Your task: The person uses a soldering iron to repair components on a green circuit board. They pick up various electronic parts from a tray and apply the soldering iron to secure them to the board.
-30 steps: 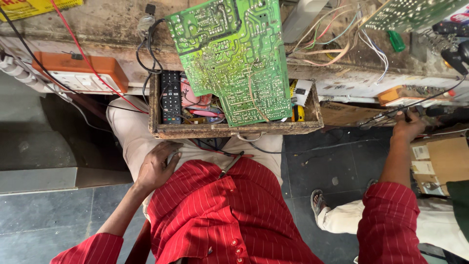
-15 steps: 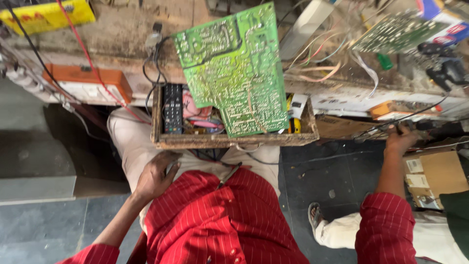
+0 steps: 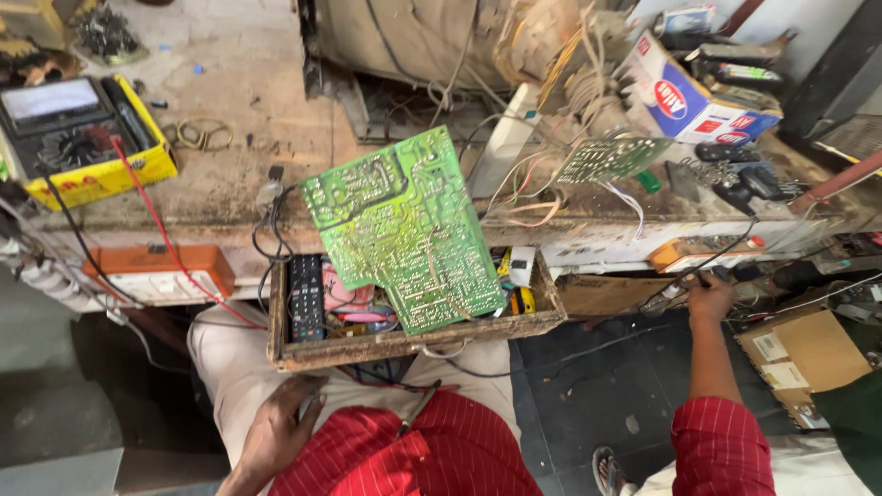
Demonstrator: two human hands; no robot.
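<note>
Right hand (image 3: 709, 296) closed on a cable tool (image 3: 663, 299) at the counter (image 3: 248, 197).
Left hand (image 3: 280, 427) rests open, empty (on thigh); tugged wires could tip the green board (image 3: 404, 230).

Left hand (image 3: 280, 427) rests on thigh — right hand (image 3: 709, 298) reaches out, grip closed.

White-blue carton (image 3: 684, 92) back right — meter screen (image 3: 41, 99), perhaps grey, left.
</note>
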